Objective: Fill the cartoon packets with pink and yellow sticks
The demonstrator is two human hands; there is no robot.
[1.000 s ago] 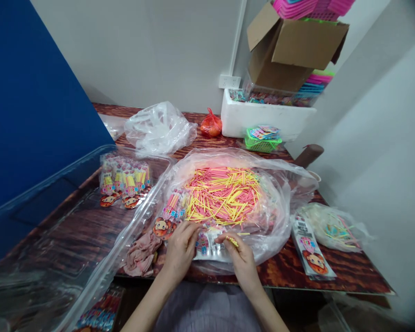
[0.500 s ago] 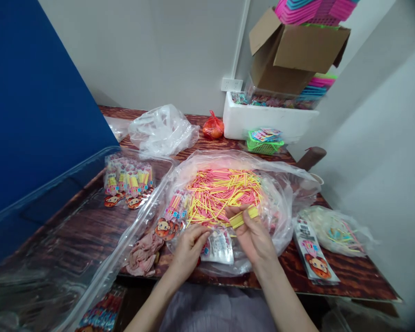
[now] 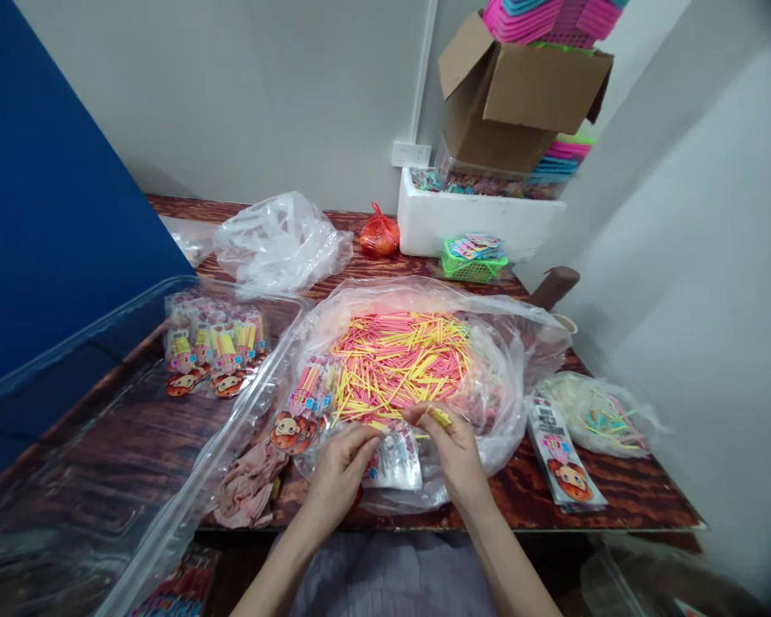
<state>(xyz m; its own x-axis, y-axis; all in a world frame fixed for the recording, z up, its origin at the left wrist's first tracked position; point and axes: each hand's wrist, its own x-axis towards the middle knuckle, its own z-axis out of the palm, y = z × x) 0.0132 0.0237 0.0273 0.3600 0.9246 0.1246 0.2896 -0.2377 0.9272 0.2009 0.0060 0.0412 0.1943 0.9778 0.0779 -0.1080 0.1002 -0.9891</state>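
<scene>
A heap of thin pink and yellow sticks [image 3: 402, 356] lies in an opened clear plastic bag [image 3: 511, 390] in front of me. My right hand [image 3: 453, 450] is curled at the near edge of the heap, closed round a small bunch of yellow sticks [image 3: 438, 417], mostly hidden by the fingers. Opposite it, my left hand [image 3: 340, 467] has thumb and forefinger pressed together; what they hold, if anything, cannot be made out. A silvery printed packet [image 3: 399, 463] lies between and below the hands. Left of the heap lie packets of sticks [image 3: 305, 407] with a cartoon head.
A clear plastic tray [image 3: 231, 428] at left holds filled packets [image 3: 218, 343]. A crumpled cloth [image 3: 250, 488] lies beside it. To the right are flat printed packets [image 3: 565, 463] and a bag of sticks [image 3: 607, 416]. Behind stand a green basket [image 3: 475, 267] and a white foam box [image 3: 481, 223].
My right hand has turned over and its fingers have closed round the yellow sticks, which lay in the open palm before. My left hand stays pinched. The whole view has shifted slightly.
</scene>
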